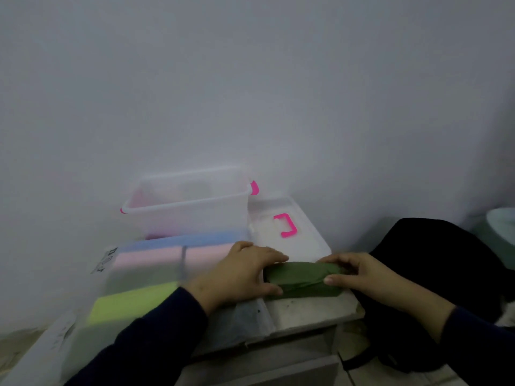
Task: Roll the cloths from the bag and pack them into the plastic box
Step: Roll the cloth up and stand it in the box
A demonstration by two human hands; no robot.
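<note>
A dark green cloth (302,280) lies rolled into a thick tube on a white surface in front of me. My left hand (242,270) grips its left end, fingers curled over the top and thumb underneath. My right hand (359,271) grips its right end the same way. The clear plastic box (189,207) with pink handles stands behind, against the wall. Its lid (289,232) with a pink handle lies flat to its right. A black bag (446,274) sits to my right.
A plastic packet (156,274) holding blue, pink and yellow-green cloths lies to the left, in front of the box. The grey wall rises close behind everything. A pale round object (501,227) shows at the far right edge.
</note>
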